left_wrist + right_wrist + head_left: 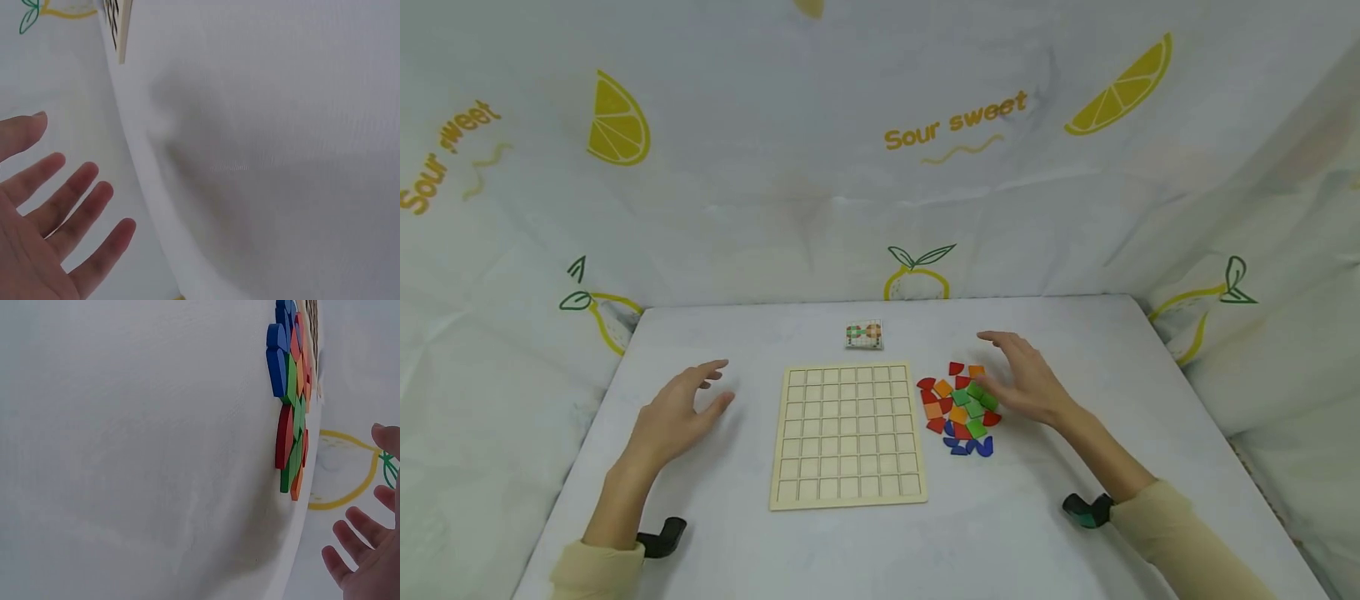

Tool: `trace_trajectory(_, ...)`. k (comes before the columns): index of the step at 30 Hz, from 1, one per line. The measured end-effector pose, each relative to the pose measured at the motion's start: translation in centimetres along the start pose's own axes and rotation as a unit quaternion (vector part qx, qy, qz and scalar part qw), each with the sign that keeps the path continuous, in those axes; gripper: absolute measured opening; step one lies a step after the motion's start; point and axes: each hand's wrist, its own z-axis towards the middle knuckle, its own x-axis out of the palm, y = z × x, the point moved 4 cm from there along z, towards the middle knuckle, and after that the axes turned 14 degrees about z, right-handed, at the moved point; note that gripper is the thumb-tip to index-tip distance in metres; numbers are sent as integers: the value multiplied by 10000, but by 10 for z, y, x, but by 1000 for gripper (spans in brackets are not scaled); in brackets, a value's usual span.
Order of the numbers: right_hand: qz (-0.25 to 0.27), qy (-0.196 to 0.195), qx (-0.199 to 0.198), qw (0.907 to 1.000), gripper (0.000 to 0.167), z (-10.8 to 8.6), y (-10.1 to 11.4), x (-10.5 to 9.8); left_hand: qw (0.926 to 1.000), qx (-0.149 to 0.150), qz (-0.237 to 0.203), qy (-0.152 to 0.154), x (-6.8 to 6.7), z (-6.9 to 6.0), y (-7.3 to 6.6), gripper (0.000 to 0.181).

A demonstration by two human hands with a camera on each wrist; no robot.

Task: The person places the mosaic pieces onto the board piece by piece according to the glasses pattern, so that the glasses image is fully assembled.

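A pale wooden grid board (850, 435) lies flat in the middle of the table. Right of it spreads a loose group of flat coloured pieces: red, orange and green ones (975, 409), with blue pieces (277, 372) at the near end. My left hand (675, 417) hovers left of the board, fingers spread and relaxed, holding nothing. Over the right edge of the pieces, my right hand (1026, 379) is held with loose fingers and nothing in its grasp. Behind the board lies a small stack of pattern cards (864, 334).
The table (737, 550) has a white cover. A white curtain (760, 233) printed with lemons hangs behind and at the sides. Dark wrist devices (662, 538) sit by both sleeves.
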Motion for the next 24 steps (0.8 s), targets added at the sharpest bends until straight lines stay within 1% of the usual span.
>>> trace_trajectory(3,248,121,62,9996,68,4,1,7,9991,-2,-395,161,8,-3,-4,49)
trace_trajectory(5,423,169,49,9990,65,7,1,11,9976,68,-632,282,13,-4,-8,45)
trace_trajectory(11,920,355,-122,9951,57,17,-1,24,9893,118,-1302,649,27,-8,-19,41)
trace_trajectory(13,1037,404,-125,9937,55,20,-2,27,9864,112,-1438,793,31,-9,-23,42)
trace_trajectory(16,1114,444,-67,9928,49,25,-7,32,9812,129,-1620,1038,37,-10,-29,43)
trace_trajectory(19,1129,474,82,9924,46,28,-12,36,9757,130,-1797,1243,43,-11,-34,42)
trace_trajectory(22,1055,488,266,9929,42,31,-16,38,9704,120,-1993,1359,47,-12,-39,42)
trace_trajectory(24,1000,488,369,9931,39,33,-18,39,9673,113,-2127,1374,49,-12,-42,43)
